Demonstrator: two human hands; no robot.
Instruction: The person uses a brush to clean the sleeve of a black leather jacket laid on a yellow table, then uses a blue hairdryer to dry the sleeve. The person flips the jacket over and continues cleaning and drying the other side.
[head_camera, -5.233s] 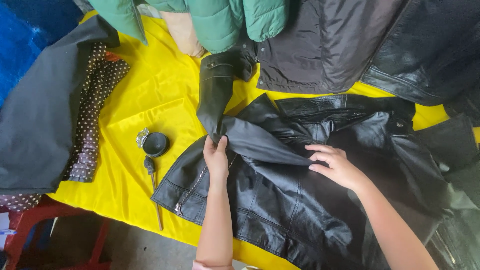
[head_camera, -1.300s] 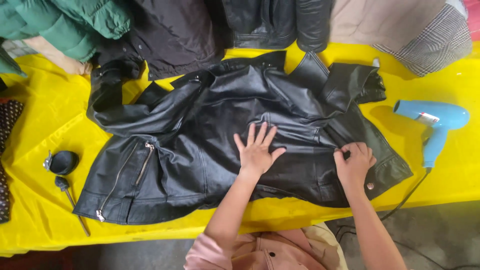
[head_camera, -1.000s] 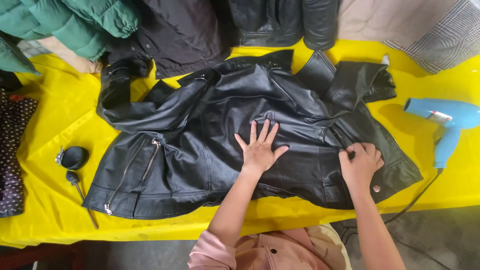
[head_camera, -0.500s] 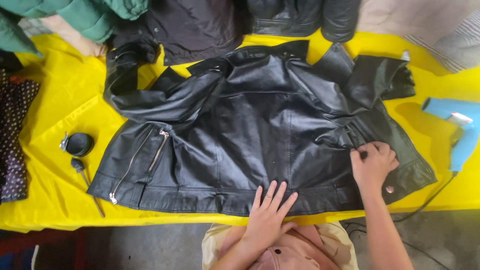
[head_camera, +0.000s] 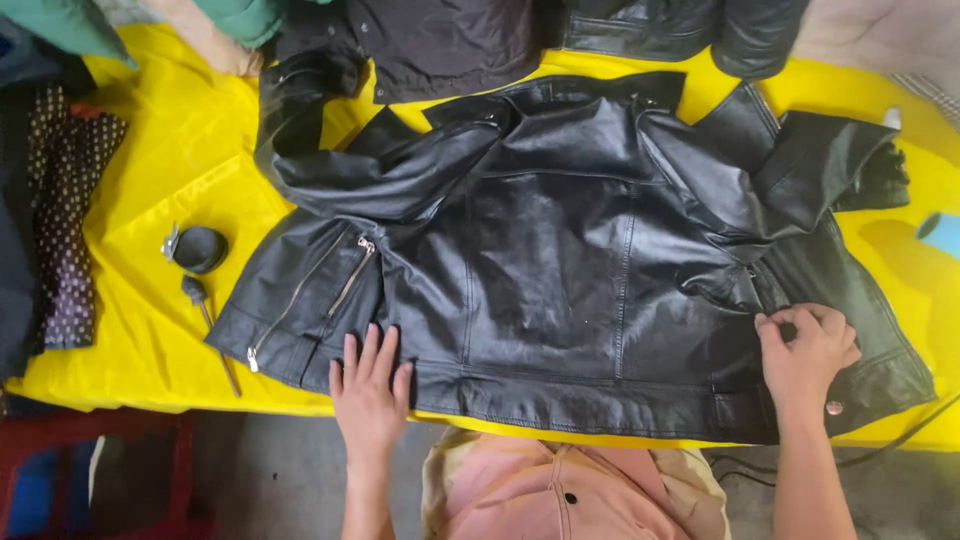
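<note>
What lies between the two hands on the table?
In the head view, the lower hem of the black leather jacket spans the stretch between the left hand and right hand; nothing else lies there.

Yellow-covered table (head_camera: 150, 150) under even daylight, grey concrete floor (head_camera: 280, 480) below, red stool (head_camera: 90, 440) at lower left.

The black jacket (head_camera: 560, 260) looks like glossy, creased leather with metal zips, on a smooth yellow table cover (head_camera: 170, 170).
</note>
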